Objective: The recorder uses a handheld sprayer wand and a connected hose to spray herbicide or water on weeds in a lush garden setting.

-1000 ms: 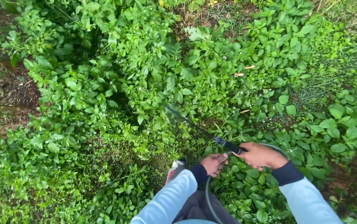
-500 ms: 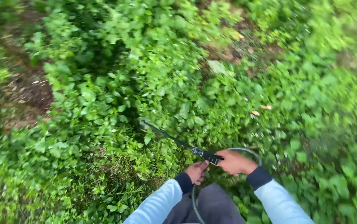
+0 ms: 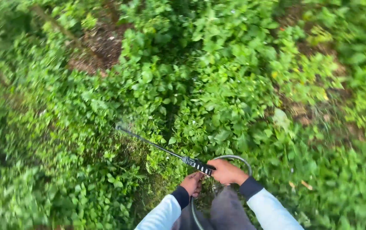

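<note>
The right hand is closed around the black handle of a spray wand; the wand points up-left over leafy plants; the left hand sits just under the handle, fingers curled, but whether it grips anything I cannot tell; a grey hose loops behind the right hand.

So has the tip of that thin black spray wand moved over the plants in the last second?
Cannot tell: the head camera itself swung. The thin black spray wand sits further left in frame, its handle in the right hand.
</note>
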